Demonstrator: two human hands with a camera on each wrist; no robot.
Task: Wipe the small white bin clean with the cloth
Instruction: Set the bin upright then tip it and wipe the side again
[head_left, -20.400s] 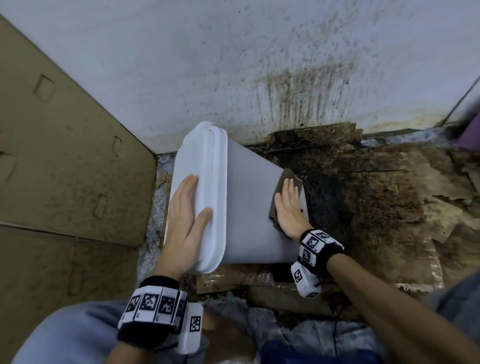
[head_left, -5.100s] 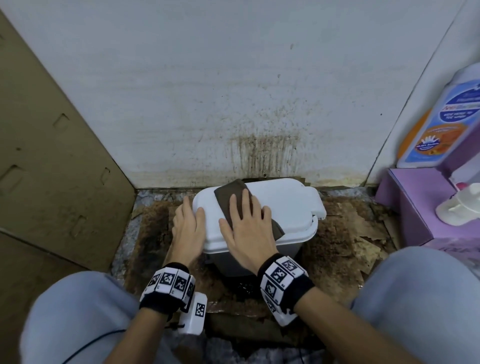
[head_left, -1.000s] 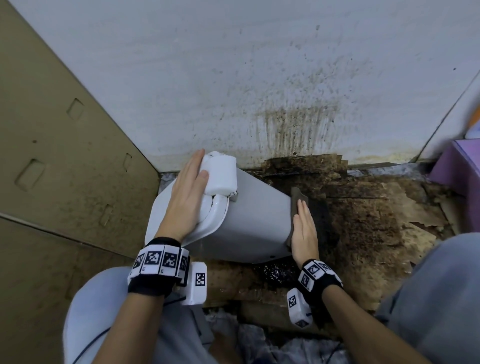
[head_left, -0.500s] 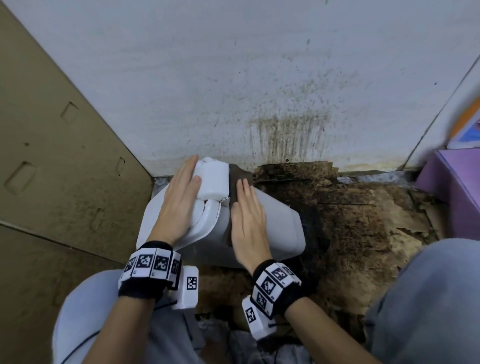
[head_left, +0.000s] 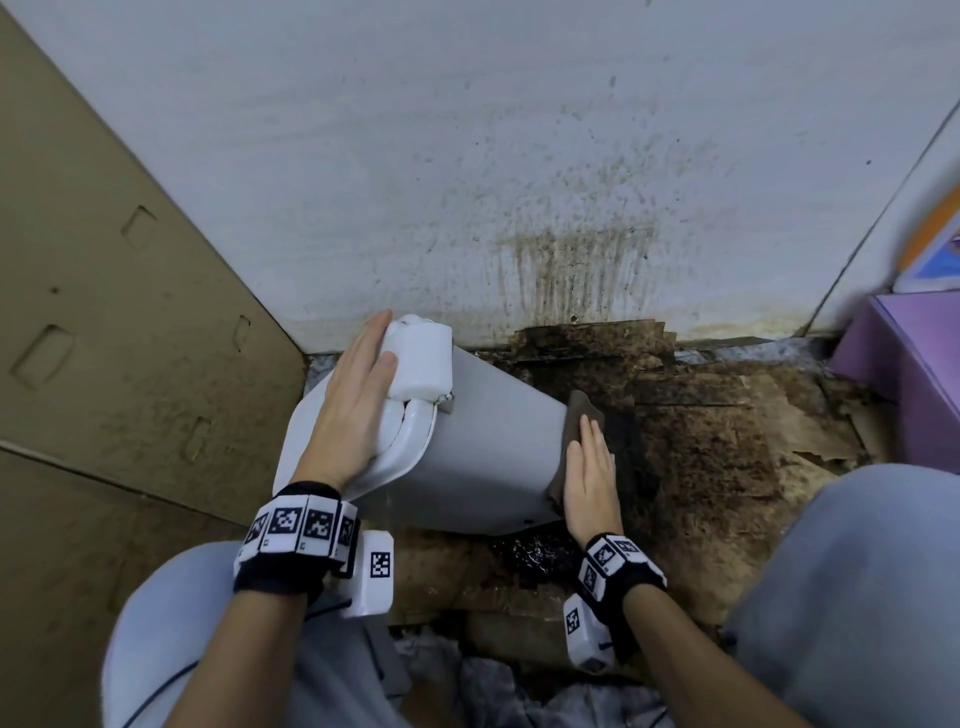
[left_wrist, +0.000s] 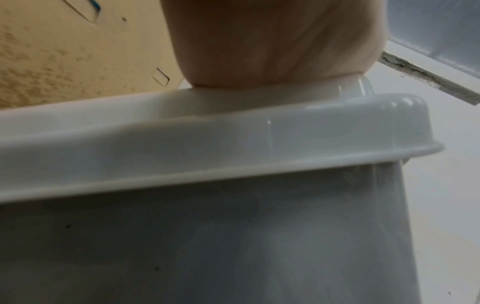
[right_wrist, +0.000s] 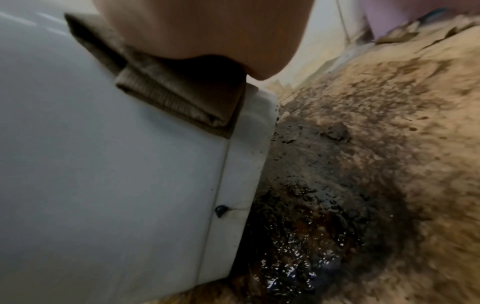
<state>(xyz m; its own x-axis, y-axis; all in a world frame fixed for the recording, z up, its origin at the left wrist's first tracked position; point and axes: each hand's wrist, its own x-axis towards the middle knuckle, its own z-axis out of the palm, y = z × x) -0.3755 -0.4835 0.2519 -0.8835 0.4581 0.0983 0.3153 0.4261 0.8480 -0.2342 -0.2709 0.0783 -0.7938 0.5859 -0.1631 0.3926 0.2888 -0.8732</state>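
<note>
With the bin (head_left: 478, 447) tipped on its side, lid to the left, the flat right hand (head_left: 589, 475) has slid the cloth (head_left: 579, 421) from beside the lid to the base at right, left hand (head_left: 353, 405) spread on the lid, so one pass along the upper side looks finished.

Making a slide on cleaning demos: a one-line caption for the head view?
Left hand steadies the tipped white bin while right hand presses the brown cloth near its base.

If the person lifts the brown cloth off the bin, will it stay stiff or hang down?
The cloth would probably hang limp: it lies in soft folds under the flat right hand. It also looks light, staying against the tilted bin.
</note>
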